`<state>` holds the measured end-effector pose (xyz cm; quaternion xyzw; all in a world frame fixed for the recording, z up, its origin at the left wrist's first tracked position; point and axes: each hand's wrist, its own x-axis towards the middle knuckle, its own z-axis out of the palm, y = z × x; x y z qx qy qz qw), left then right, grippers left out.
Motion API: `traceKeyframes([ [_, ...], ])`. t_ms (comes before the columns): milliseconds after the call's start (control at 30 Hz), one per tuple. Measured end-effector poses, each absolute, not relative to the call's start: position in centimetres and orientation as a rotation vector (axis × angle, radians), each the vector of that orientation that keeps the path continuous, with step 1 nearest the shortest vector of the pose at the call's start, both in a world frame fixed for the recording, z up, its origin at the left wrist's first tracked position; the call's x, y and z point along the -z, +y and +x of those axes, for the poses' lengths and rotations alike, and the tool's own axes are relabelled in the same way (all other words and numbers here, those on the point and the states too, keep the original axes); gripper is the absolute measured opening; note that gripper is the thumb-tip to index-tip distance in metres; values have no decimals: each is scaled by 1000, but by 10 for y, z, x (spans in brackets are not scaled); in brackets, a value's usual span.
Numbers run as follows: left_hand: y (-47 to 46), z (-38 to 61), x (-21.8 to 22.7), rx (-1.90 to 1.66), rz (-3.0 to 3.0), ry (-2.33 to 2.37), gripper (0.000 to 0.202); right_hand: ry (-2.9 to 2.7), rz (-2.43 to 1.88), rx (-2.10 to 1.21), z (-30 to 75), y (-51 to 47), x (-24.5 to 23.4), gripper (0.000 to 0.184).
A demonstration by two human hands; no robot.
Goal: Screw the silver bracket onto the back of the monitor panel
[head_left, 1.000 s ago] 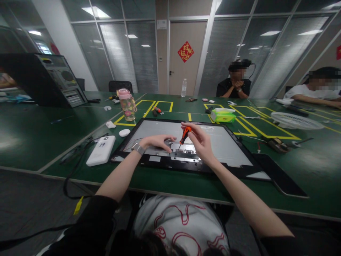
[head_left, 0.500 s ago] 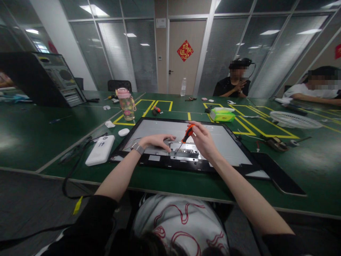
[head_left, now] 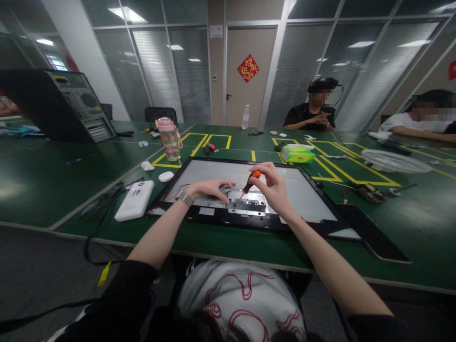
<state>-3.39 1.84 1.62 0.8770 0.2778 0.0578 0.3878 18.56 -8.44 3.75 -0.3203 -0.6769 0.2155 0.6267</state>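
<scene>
A flat display panel (head_left: pixel 299 194) with a black frame and grey back lies on the green table in front of me. A metal bracket (head_left: pixel 251 207) sits at its near middle. My right hand (head_left: pixel 274 187) grips an orange and black screwdriver (head_left: pixel 248 184) by its handle, which leans with the tip down at the bracket's left part. Whether the tip sits in a screw is too small to see. My left hand (head_left: pixel 213 188) rests at the bracket's left end, thumb and fingers apart, holding nothing I can see.
A white power bank (head_left: pixel 134 201) and a white oval case (head_left: pixel 166 176) lie left of the panel. Beyond stand a pink-lidded bottle (head_left: pixel 170 140) and a green tissue pack (head_left: pixel 298 153). A black slab (head_left: pixel 374 232) lies at right. A computer case (head_left: pixel 81 104) stands far left. Two people sit across.
My right hand's fingers have shifted around the screwdriver handle, opening slightly at its top. The left hand and panel stay in place. The person across has lowered their hands.
</scene>
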Motion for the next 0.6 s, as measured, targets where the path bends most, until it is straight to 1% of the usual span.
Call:
traceKeyframes([
  [67,19,-34,-16,-152,2231,693,63,-1552,-712,-582,185,-86,-38,24],
  [167,17,-34,-17,-155,2215,711,67,-1500,-644,-800,184,-84,-38,33],
  [233,15,-33,-18,-153,2208,735,71,-1451,-619,-883,184,-82,-37,32],
  [300,14,-32,-19,-149,2214,742,70,-1420,-652,-872,183,-79,-36,29],
  [467,16,-33,-18,-152,2210,729,66,-1367,-765,-632,182,-79,-36,21],
  [533,17,-34,-17,-155,2207,725,65,-1382,-776,-629,183,-80,-36,24],
  [600,17,-34,-17,-161,2203,714,66,-1425,-758,-697,184,-80,-36,30],
])
